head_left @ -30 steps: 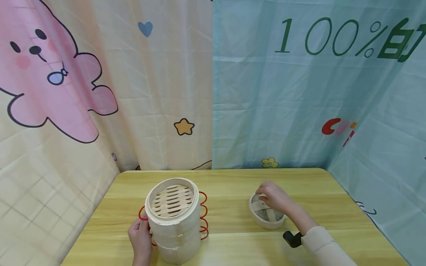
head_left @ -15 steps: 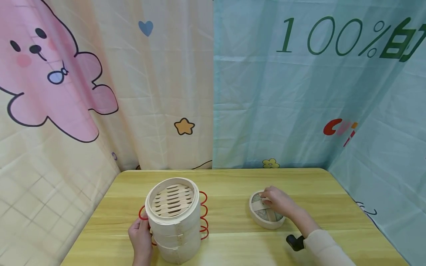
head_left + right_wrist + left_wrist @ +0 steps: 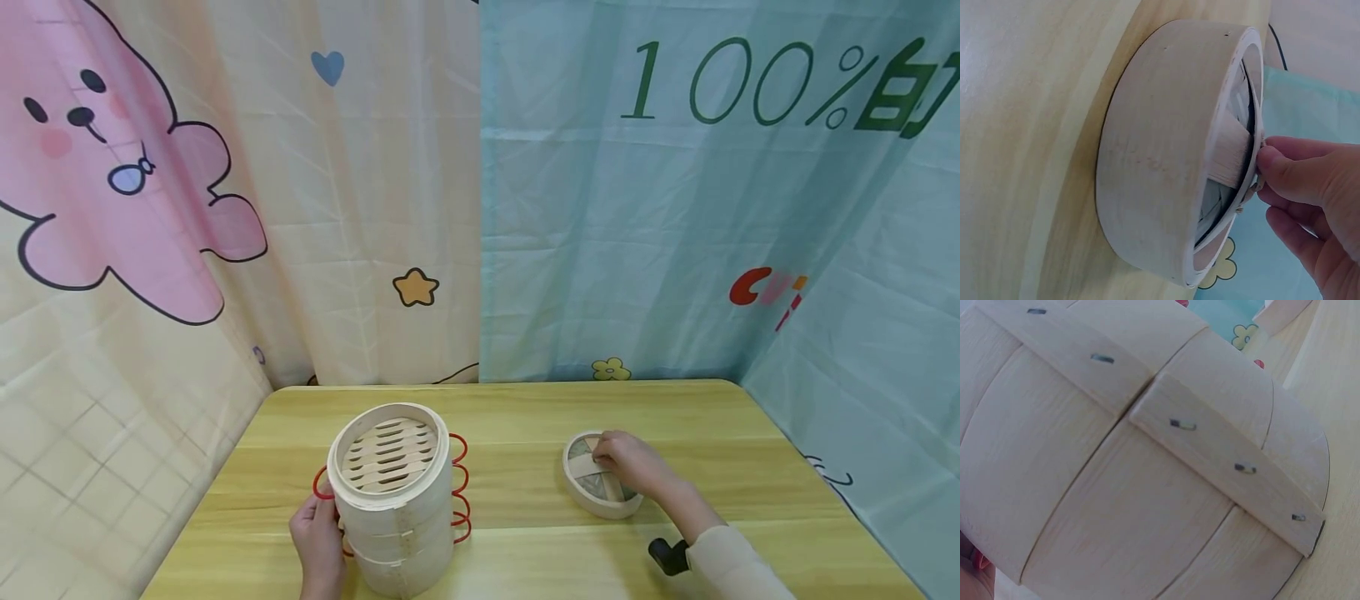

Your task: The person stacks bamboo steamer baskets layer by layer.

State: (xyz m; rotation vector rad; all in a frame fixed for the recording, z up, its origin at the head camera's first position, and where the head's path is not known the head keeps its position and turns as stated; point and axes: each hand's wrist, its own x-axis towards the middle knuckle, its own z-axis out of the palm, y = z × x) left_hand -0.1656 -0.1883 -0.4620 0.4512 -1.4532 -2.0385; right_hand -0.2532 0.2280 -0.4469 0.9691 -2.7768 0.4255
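A tall stack of bamboo steamer tiers stands on the table at left, its slatted top tier uncovered. Red loops stick out on both its sides. My left hand holds the stack's left side by the red loops; in the left wrist view the steamer wall fills most of the picture and only a bit of the hand shows. Further right lies the round steamer lid, flat on the table with its crossed strips up. My right hand pinches the small tie at the lid's centre between thumb and fingers.
The wood-grain table carries both things, with a wide gap between stack and lid. Printed curtains hang behind and at the sides. A black wrist mount sticks out by the right sleeve.
My right hand has shifted slightly right and down over the lid, from its far edge to its centre. The left hand and the steamer stack have stayed put.
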